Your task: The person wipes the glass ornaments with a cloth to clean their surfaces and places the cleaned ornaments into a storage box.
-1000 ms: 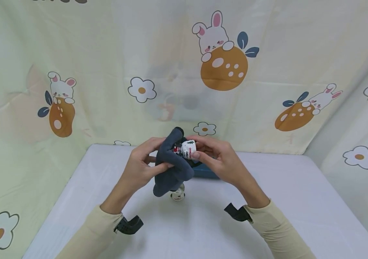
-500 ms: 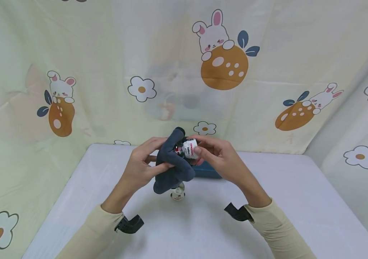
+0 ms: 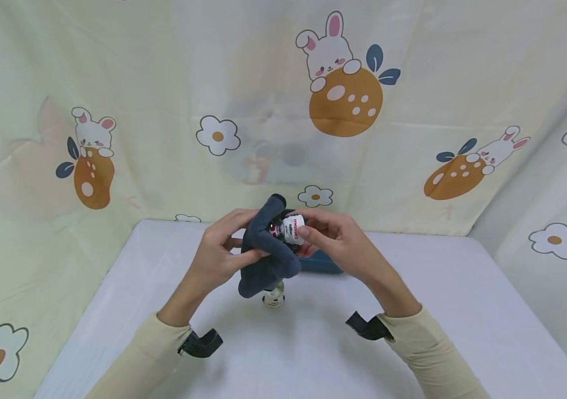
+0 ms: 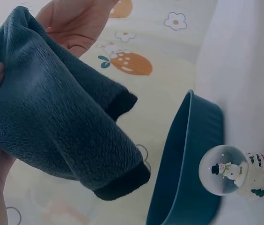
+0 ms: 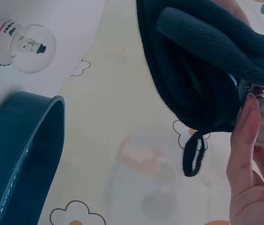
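A dark blue plush towel (image 3: 263, 269), with black edging and a hanging loop in the right wrist view, hangs folded in my left hand (image 3: 218, 249). The fingers and thumb grip it from the left. Wrapped partly inside is a snow globe (image 3: 293, 229) with a white, Christmas-lettered base; the towel hides much of its glass ball. My right hand (image 3: 340, 241) holds that base between thumb and fingers. Below, a second snow globe (image 4: 258, 173) with a snowman inside stands on the table, partly covered by the towel in the head view.
A blue plastic basin (image 4: 200, 140) stands on the white table (image 3: 413, 288) behind the hands, close to the standing globe. A curtain (image 3: 163, 138) printed with rabbits and flowers hangs along the table's far edge.
The held globe's base has turned slightly, so its red lettering faces the head camera more. Both hands stay nearly in place.
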The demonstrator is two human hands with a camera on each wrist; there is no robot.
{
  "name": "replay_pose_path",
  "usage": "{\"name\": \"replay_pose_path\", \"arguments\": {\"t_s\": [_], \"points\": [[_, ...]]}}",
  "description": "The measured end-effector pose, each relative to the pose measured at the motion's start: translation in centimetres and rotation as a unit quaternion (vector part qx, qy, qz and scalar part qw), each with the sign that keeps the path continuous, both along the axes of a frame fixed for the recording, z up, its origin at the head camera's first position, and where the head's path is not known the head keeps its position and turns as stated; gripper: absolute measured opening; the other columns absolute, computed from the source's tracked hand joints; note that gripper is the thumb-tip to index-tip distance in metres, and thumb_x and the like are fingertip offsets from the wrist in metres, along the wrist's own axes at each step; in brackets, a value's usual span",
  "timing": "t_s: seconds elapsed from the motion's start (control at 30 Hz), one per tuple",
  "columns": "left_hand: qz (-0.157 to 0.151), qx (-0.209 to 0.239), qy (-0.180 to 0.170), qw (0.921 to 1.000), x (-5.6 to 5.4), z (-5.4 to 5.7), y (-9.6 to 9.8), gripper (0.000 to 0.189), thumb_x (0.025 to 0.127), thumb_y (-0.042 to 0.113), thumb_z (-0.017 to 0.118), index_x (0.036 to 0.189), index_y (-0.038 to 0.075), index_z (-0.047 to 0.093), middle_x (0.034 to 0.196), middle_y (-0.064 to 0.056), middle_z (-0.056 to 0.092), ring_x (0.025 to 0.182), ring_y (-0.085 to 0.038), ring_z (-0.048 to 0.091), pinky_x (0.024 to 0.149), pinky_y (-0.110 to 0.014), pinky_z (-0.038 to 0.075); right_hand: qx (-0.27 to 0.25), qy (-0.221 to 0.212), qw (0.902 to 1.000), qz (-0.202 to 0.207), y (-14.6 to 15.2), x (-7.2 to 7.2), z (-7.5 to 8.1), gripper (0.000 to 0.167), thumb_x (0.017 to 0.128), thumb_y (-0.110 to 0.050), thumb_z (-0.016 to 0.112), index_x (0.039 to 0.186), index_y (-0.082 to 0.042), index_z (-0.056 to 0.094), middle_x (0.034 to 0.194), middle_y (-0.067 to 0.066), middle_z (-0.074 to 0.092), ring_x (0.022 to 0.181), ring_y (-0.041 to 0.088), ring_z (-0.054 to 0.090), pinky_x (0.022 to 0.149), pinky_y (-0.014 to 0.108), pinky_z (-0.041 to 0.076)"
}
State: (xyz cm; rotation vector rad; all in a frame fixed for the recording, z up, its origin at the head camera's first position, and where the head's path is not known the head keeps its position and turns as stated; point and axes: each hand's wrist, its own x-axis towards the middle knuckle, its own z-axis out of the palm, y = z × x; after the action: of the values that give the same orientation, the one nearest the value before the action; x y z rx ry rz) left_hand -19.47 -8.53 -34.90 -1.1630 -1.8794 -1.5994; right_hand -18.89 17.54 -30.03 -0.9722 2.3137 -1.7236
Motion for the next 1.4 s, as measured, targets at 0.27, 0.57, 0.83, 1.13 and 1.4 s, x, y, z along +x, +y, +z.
{"name": "replay_pose_path", "arguments": {"t_s": [0.27,0.57,0.83,1.13,1.4], "points": [[-0.008,0.012,-0.043,0.9990,0.0,0.3,-0.1,0.061,0.078,-0.012,0.082,0.134,0.001,0.062,0.125,-0.013,0.066,0.102,-0.022,0.066,0.076,-0.038,0.064,-0.029,0.045,0.9984,0.016,-0.3,-0.1,-0.6,0.039,0.100,-0.004,0.062,0.139,-0.004,0.058,0.108,0.016,0.067,0.087,0.028,0.071,0.081,0.035,0.062],[-0.006,0.010,-0.085,0.9963,0.1,0.2,-0.2,0.059,0.082,-0.008,0.080,0.137,0.005,0.062,0.124,-0.012,0.067,0.102,-0.021,0.069,0.075,-0.038,0.064,0.006,0.158,0.9874,-0.008,-0.2,-0.3,-1.1,0.049,0.094,0.001,0.069,0.141,-0.008,0.059,0.109,0.009,0.069,0.094,0.020,0.071,0.078,0.027,0.061],[-0.027,0.017,-0.106,0.9939,0.1,0.4,-0.2,0.058,0.083,-0.008,0.079,0.137,0.004,0.061,0.122,-0.014,0.068,0.103,-0.022,0.070,0.077,-0.040,0.064,0.024,0.260,0.9651,-0.011,-0.1,-0.6,-1.3,0.055,0.087,0.006,0.075,0.139,-0.003,0.059,0.117,0.011,0.068,0.092,0.017,0.071,0.080,0.030,0.062],[-0.019,0.016,-0.118,0.9927,0.1,0.4,-0.3,0.057,0.083,-0.010,0.078,0.137,0.002,0.061,0.121,-0.017,0.068,0.104,-0.021,0.070,0.078,-0.037,0.064,0.006,0.291,0.9567,0.001,0.0,-0.6,-1.2,0.057,0.080,0.008,0.081,0.133,-0.005,0.065,0.119,0.009,0.065,0.097,0.018,0.070,0.084,0.030,0.061],[-0.014,0.009,-0.141,0.9898,0.0,0.4,-0.5,0.059,0.085,-0.008,0.077,0.139,0.005,0.059,0.122,-0.015,0.068,0.103,-0.022,0.070,0.077,-0.036,0.064,0.036,0.402,0.9149,-0.016,0.0,-1.1,-1.4,0.056,0.075,0.007,0.085,0.127,-0.010,0.070,0.120,0.011,0.065,0.105,0.022,0.064,0.082,0.031,0.059]]}}
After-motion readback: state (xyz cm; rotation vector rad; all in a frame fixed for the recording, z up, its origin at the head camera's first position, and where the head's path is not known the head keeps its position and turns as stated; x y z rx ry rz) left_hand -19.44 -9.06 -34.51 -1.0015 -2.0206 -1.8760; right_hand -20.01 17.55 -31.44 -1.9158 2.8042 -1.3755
